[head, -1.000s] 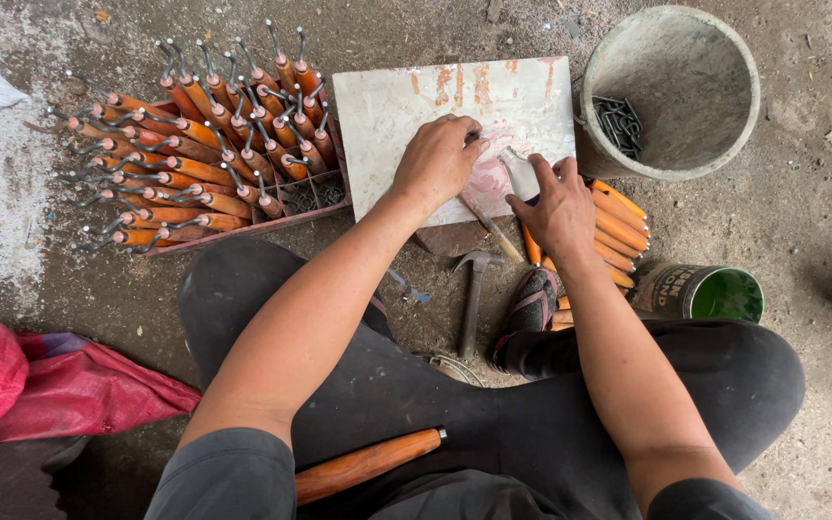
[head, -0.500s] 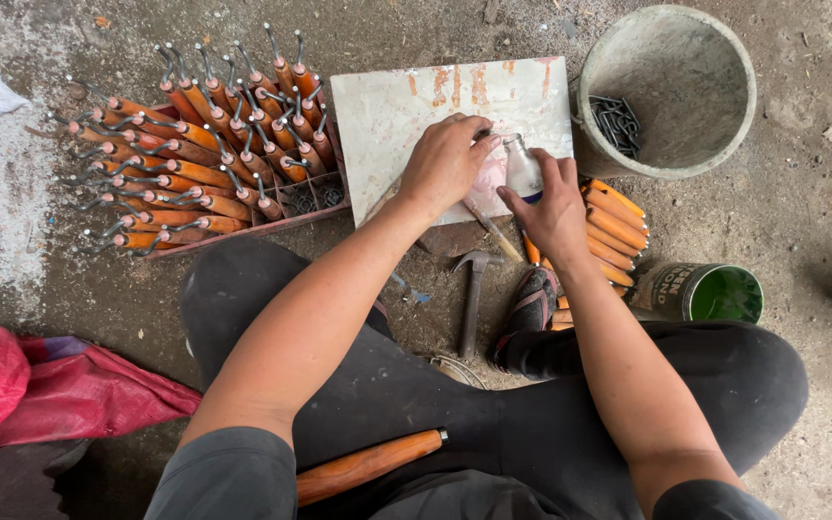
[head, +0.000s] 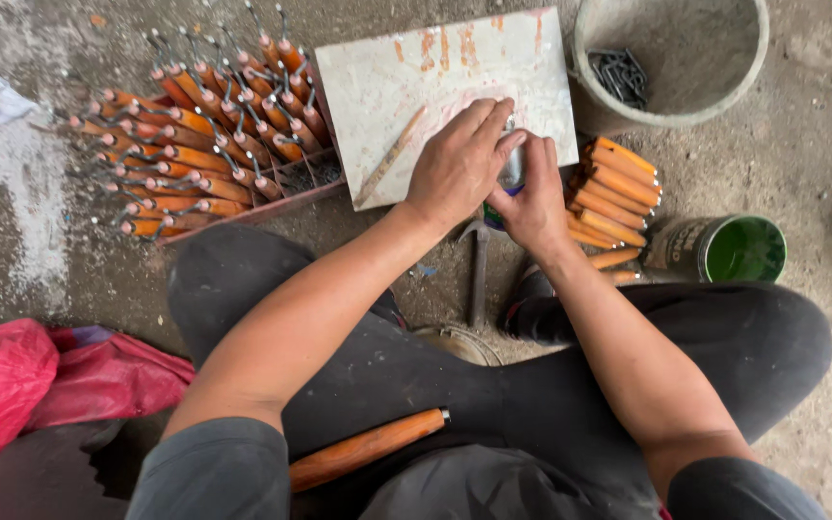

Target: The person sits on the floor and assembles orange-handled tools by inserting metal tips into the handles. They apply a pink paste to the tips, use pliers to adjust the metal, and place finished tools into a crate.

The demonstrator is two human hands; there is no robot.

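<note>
Both hands: left hand (head: 456, 164) and right hand (head: 530, 193) grasping small metal piece (head: 511, 166) at frame centre, over grey board (head: 406, 77) | done: hooked handles (head: 195, 154) upper left | left: plain handles (head: 613, 193) right.

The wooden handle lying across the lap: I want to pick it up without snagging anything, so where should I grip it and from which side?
Grip the wooden handle at mid-length, where it is thickest, coming from above. It lies nearly flat, tilted, metal-collared end up-right, with its top side clear.
</note>
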